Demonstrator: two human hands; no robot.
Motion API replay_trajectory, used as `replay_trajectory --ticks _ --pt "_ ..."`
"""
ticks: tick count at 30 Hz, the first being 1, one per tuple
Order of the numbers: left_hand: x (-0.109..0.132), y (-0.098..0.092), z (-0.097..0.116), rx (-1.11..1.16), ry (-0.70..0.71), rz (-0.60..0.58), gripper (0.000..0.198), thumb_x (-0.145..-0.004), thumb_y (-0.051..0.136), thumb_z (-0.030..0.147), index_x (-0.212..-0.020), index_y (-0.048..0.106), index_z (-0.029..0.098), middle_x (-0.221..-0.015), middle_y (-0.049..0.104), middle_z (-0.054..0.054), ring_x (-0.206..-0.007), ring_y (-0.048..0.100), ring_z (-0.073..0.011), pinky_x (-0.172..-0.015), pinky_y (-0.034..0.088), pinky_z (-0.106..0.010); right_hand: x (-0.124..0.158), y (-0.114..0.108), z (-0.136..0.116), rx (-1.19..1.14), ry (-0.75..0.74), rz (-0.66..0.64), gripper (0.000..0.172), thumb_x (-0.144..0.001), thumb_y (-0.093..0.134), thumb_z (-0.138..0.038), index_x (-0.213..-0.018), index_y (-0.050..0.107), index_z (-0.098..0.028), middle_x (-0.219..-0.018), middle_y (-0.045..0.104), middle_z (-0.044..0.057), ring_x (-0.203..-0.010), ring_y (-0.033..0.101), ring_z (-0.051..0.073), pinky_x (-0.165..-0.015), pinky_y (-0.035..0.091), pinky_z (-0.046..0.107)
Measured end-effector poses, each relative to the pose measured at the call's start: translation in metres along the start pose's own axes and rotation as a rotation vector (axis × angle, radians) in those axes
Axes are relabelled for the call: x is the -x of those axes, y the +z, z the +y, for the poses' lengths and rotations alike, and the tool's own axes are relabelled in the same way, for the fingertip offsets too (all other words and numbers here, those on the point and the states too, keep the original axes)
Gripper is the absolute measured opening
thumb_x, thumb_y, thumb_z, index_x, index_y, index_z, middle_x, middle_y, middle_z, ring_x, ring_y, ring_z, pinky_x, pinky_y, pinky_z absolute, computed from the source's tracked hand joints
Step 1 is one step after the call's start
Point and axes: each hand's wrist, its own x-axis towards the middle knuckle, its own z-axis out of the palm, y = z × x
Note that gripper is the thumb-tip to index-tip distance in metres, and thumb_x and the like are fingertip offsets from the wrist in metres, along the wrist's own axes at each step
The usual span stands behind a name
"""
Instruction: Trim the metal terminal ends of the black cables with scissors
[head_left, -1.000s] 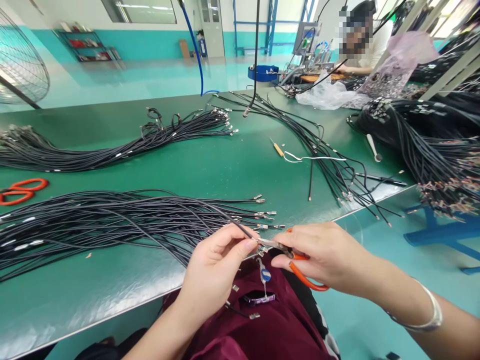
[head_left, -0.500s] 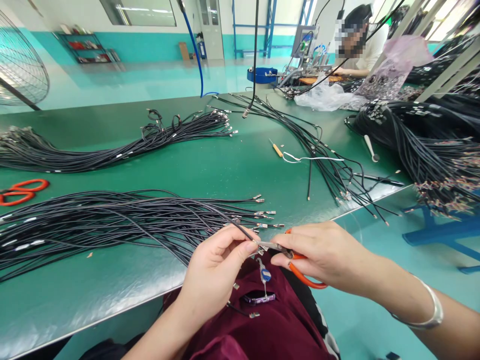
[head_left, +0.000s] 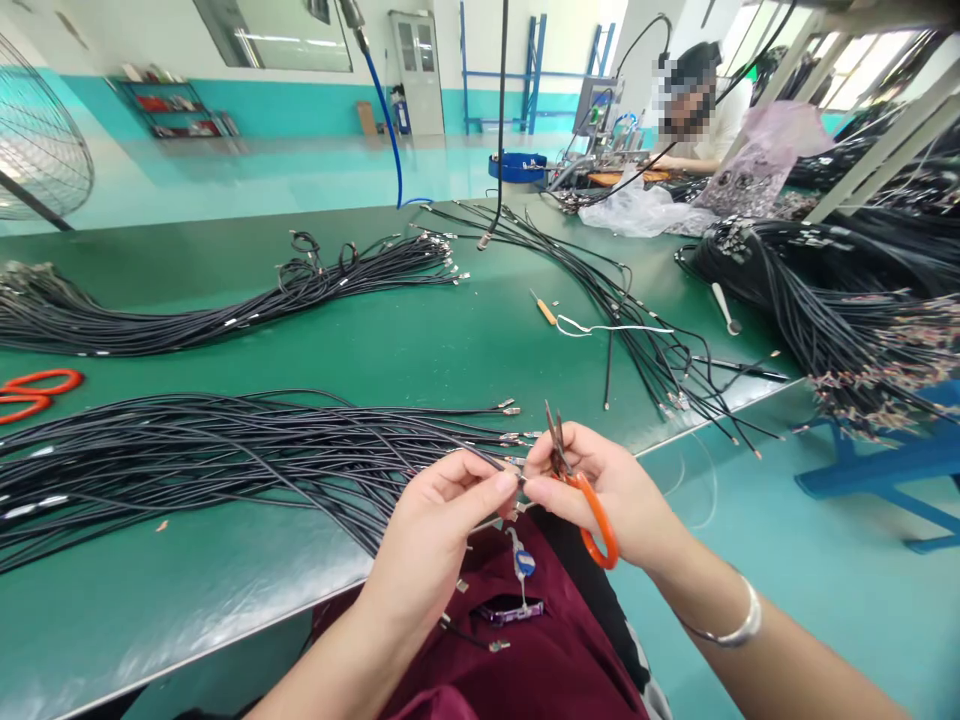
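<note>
Toward the left edge, orange-handled scissors (head_left: 41,390) are seen lying on the desk (head_left: 375,345), near a spread cable bundle (head_left: 247,435). A black cable (head_left: 480,455) is pinched close to its end by the fingers of the left hand (head_left: 442,505). The cable's tip is met by the narrowed thumb and forefinger of the right hand (head_left: 619,495), in which open-bladed scissors (head_left: 597,507) are also held, points upward. Farther right, loose cables (head_left: 645,345) are strewn.

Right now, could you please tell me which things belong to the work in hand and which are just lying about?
Seemingly in use:
left hand, pinching a black cable
right hand, holding orange-handled scissors
near cable bundle

Seemingly lying about:
second orange-handled tool, left edge
yellow-handled pointed tool
white-handled tool
</note>
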Motion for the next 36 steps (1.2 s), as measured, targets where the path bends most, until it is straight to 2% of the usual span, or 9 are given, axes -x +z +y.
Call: replay_trajectory --ticks 3,7,9,13,15,19,22,27,36 --pt "-0.003 0.004 0.0 0.11 -0.035 -0.034 0.011 -0.076 0.07 0.022 -0.068 0.066 0.015 -0.067 0.065 0.0 -0.065 0.057 -0.011 -0.069 0.045 -0.024 -0.002 0.004 0.002 -0.162 0.043 0.005 0.025 -0.077 0.074 -0.029 -0.087 0.055 -0.017 -0.071 0.059 -0.004 -0.062 0.057 0.007 -0.059 0.047 0.018" --pt "-0.006 0.005 -0.004 0.246 -0.062 -0.076 0.008 -0.08 0.067 0.021 -0.084 0.072 0.015 -0.08 0.069 -0.004 -0.07 0.059 -0.012 -0.07 0.047 -0.026 -0.005 0.003 0.005 -0.304 0.087 -0.045 0.025 -0.079 0.074 -0.029 -0.089 0.054 -0.016 -0.069 0.063 -0.003 -0.059 0.058 0.006 -0.059 0.047 0.018" --pt "-0.007 0.005 -0.006 0.284 -0.069 -0.075 0.008 -0.078 0.069 0.021 -0.08 0.072 0.014 -0.079 0.069 -0.005 -0.07 0.06 -0.0124 -0.07 0.049 -0.026 -0.006 0.002 0.005 -0.338 0.108 -0.067 0.026 -0.079 0.074 -0.029 -0.09 0.055 -0.016 -0.068 0.063 -0.002 -0.058 0.058 0.006 -0.058 0.047 0.018" --pt "-0.006 0.005 -0.007 0.315 -0.052 -0.045 0.008 -0.073 0.075 0.02 -0.073 0.073 0.013 -0.077 0.071 -0.005 -0.068 0.064 -0.0123 -0.069 0.052 -0.023 0.0 -0.004 0.003 -0.281 0.095 -0.019 0.026 -0.082 0.07 -0.035 -0.093 0.058 -0.015 -0.071 0.064 0.0 -0.06 0.058 0.008 -0.058 0.047 0.019" --pt "-0.006 0.005 -0.007 0.32 -0.063 -0.031 0.007 -0.073 0.075 0.02 -0.074 0.073 0.013 -0.079 0.072 -0.005 -0.069 0.066 -0.0133 -0.069 0.054 -0.024 0.009 -0.01 0.0 -0.236 0.081 -0.037 0.029 -0.085 0.065 -0.041 -0.094 0.06 -0.014 -0.066 0.062 0.0 -0.056 0.056 0.009 -0.054 0.046 0.02" --pt "-0.007 0.006 -0.006 0.331 -0.11 -0.022 0.009 -0.073 0.075 0.021 -0.075 0.073 0.012 -0.078 0.074 -0.006 -0.068 0.07 -0.016 -0.07 0.058 -0.027 0.029 -0.02 -0.007 -0.15 0.221 -0.325 0.044 -0.083 0.06 -0.055 -0.092 0.065 -0.012 -0.051 0.055 -0.001 -0.042 0.05 0.009 -0.042 0.041 0.02" --pt "-0.008 0.008 -0.004 0.34 -0.113 -0.014 0.01 -0.071 0.078 0.021 -0.073 0.073 0.012 -0.074 0.074 -0.006 -0.068 0.07 -0.0161 -0.066 0.059 -0.024 0.034 -0.022 -0.012 -0.088 0.354 -0.439 0.049 -0.082 0.059 -0.059 -0.089 0.067 -0.011 -0.05 0.053 -0.002 -0.037 0.046 0.006 -0.038 0.037 0.016" --pt "-0.007 0.01 -0.001 0.294 -0.119 0.001 0.011 -0.066 0.081 0.021 -0.07 0.075 0.013 -0.071 0.074 -0.005 -0.058 0.068 -0.0131 -0.057 0.059 -0.02 0.026 -0.022 -0.019 -0.019 0.435 -0.442 0.044 -0.082 0.058 -0.055 -0.087 0.067 -0.012 -0.046 0.05 -0.005 -0.034 0.04 0.005 -0.034 0.032 0.014" --pt "-0.005 0.01 -0.002 0.226 -0.106 0.06 0.012 -0.063 0.082 0.021 -0.066 0.074 0.012 -0.076 0.073 -0.006 -0.059 0.069 -0.0149 -0.058 0.06 -0.024 0.02 -0.022 -0.025 0.067 0.496 -0.435 0.039 -0.081 0.058 -0.052 -0.083 0.066 -0.013 -0.045 0.048 -0.005 -0.033 0.039 0.004 -0.032 0.031 0.013"
